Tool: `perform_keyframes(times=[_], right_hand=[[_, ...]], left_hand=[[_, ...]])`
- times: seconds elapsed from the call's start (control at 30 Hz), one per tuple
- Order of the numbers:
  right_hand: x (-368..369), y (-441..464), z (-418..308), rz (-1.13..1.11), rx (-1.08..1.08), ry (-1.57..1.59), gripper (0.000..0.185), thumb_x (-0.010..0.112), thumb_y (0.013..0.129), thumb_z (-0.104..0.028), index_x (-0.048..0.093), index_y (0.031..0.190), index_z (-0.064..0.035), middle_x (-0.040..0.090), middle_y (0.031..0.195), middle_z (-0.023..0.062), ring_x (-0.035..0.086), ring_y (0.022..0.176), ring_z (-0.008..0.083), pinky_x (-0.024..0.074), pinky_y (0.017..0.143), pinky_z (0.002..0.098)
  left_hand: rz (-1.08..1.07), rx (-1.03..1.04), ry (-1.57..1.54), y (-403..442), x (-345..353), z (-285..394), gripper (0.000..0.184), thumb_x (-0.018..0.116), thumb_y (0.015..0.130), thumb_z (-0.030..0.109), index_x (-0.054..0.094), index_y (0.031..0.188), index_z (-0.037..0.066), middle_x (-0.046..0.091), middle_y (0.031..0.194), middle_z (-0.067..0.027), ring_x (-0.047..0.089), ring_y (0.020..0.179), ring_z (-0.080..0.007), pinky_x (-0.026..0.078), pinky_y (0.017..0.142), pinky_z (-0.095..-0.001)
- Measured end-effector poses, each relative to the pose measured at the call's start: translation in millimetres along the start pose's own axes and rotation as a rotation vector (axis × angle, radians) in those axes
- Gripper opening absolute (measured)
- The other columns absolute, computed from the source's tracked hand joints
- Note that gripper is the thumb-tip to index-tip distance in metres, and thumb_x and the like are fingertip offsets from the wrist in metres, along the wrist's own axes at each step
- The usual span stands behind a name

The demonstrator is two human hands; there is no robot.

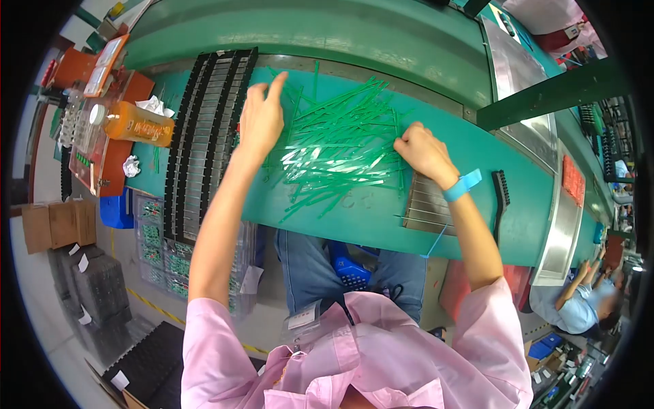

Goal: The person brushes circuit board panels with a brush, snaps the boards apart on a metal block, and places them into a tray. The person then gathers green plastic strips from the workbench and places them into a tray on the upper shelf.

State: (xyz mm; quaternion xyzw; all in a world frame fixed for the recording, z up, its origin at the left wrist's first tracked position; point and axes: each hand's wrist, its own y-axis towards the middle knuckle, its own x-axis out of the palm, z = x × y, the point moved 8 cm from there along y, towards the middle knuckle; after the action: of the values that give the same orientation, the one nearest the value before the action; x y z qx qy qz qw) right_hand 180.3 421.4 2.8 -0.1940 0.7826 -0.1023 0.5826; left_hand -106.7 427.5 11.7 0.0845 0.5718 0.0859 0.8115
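Many thin, glossy green strips (pixel 334 146) lie in a loose, crossing pile on the green work surface. At the left edge of the pile is my left hand (pixel 262 121), its index finger stretched out and its fingers apart. I see nothing held in it. My right hand (pixel 426 153), with a blue wristband (pixel 463 185), is at the pile's right edge. Its fingers are curled closed beside an upright-lying green strip, and whatever they may grip is hidden.
Slotted black racks (pixel 208 136) stand left of the pile, next to an orange bottle (pixel 139 124) and crumpled white paper (pixel 131 165). A wired brown board (pixel 428 201) and a black brush (pixel 501 198) lie right. A green post (pixel 555 92) crosses at upper right; a co-worker (pixel 579 303) sits beyond.
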Motion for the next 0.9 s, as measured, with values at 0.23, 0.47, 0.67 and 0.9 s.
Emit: perform_keyframes(times=[0.23, 0.47, 0.67, 0.9], right_hand=[[5, 7, 21, 0.025, 0.116, 0.027, 0.03, 0.052, 0.082, -0.027, 0.054, 0.091, 0.0015, 0.062, 0.085, 0.0162, 0.06, 0.071, 0.0339, 0.0482, 0.068, 0.0406], [-33, -9, 31, 0.229, 0.147, 0.318, 0.029, 0.053, 0.082, -0.024, 0.053, 0.097, 0.001, 0.062, 0.08, 0.0141, 0.06, 0.068, 0.0288, 0.0482, 0.066, 0.0367], [-52, -16, 57, 0.408, 0.248, 0.642, 0.029, 0.054, 0.083, -0.019, 0.053, 0.104, 0.0009, 0.059, 0.074, 0.011, 0.057, 0.063, 0.0211, 0.0462, 0.059, 0.0315], [-51, -51, 66, 0.518, 0.312, 0.905, 0.024, 0.052, 0.087, -0.013, 0.055, 0.107, -0.0023, 0.054, 0.074, 0.0044, 0.049, 0.057, 0.0087, 0.0371, 0.048, 0.0193]], left_hand=[[-0.125, 0.293, 0.269, 20, -4, 4, 0.037, 0.058, 0.08, 0.01, 0.048, 0.115, 0.016, 0.054, 0.098, -0.0095, 0.054, 0.094, -0.0249, 0.048, 0.08, -0.0355], [-0.17, 0.522, 0.248, 26, -14, -5, 0.032, 0.063, 0.078, 0.011, 0.049, 0.107, 0.014, 0.052, 0.097, -0.0079, 0.054, 0.092, -0.0238, 0.047, 0.081, -0.0334], [-0.301, 0.674, 0.106, 30, -19, 2, 0.026, 0.063, 0.079, 0.013, 0.049, 0.101, 0.012, 0.051, 0.094, -0.0057, 0.053, 0.087, -0.0221, 0.045, 0.081, -0.0318], [-0.329, 0.651, 0.132, 27, -14, 6, 0.019, 0.061, 0.082, 0.018, 0.048, 0.093, 0.009, 0.051, 0.083, -0.0042, 0.051, 0.08, -0.0192, 0.044, 0.079, -0.0307]])
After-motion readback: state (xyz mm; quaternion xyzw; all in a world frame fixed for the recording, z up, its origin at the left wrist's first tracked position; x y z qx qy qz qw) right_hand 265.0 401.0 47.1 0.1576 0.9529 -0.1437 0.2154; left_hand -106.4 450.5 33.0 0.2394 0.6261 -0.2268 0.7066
